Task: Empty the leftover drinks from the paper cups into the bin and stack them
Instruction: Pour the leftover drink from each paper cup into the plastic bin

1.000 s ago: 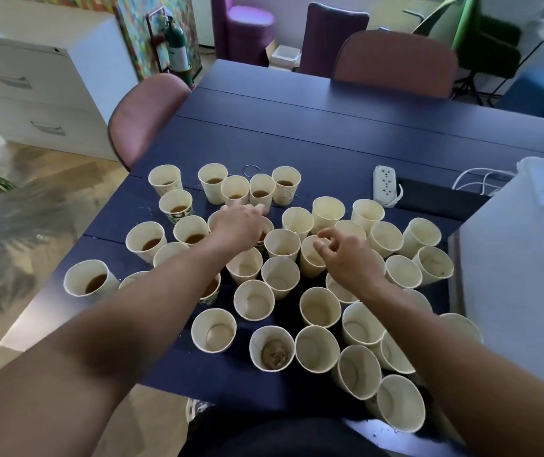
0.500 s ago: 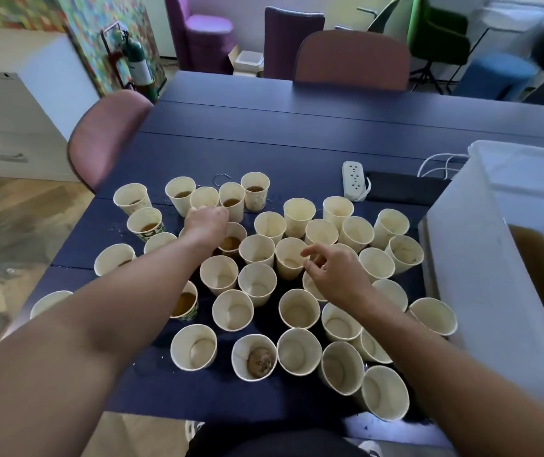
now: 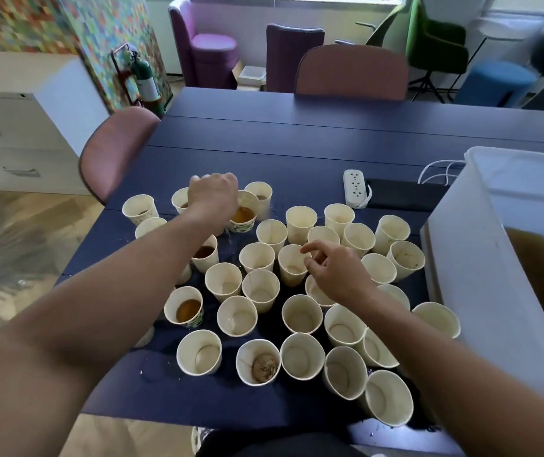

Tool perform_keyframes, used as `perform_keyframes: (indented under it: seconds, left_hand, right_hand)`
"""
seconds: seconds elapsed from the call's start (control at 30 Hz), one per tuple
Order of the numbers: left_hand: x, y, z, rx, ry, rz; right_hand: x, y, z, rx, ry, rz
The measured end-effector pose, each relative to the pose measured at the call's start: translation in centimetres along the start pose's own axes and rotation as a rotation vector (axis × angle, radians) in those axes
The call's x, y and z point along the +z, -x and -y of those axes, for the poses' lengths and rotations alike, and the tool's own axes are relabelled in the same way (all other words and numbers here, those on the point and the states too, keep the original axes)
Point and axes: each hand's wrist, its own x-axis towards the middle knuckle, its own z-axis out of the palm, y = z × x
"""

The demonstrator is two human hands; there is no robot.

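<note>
1. The tilted cup (image 3: 243, 215), far left on the desk (image 3: 297, 153), looks light and thin-walled, so it crushes easily; brown drink sloshes inside, so take it mid-wall
2. Left hand (image 3: 212, 196) has its fingers curled round that cup; right hand (image 3: 338, 270) hovers over empties, fingers loosely spread
3. Earlier the left hand sat nearer; the bin (image 3: 481, 245) now shows more

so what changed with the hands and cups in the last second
The left hand reached further out to the far rows and took hold of a paper cup with brown drink, which now sits tilted in its grip. The right hand stayed hovering over the empty cups, fingers loosely curled, holding nothing. The white bin and the other cups kept their places.
</note>
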Motion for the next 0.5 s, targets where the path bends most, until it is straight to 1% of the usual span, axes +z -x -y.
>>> perform_keyframes:
  seconds: [0.13,0.23,0.33,0.5]
  left_hand:
    - [-3.5,-0.2,-1.5,0.051,0.071,-0.047]
    - [-6.6,0.5,-3.8,0.120,0.112,-0.068]
    - [-9.5,1.6,-6.2,0.185,0.171,-0.052]
    - [-12.8,3.8,-10.1,0.299,0.237,-0.028]
  right_hand:
    - [-0.9,-0.2,0.6,0.006,-0.060,-0.026]
    - [-2.1,-0.2,1.3,0.001,-0.170,-0.043]
    - [-3.6,0.0,1.8,-0.009,-0.285,-0.064]
    - [-6.5,1.0,1.4,0.009,-0.398,-0.167]
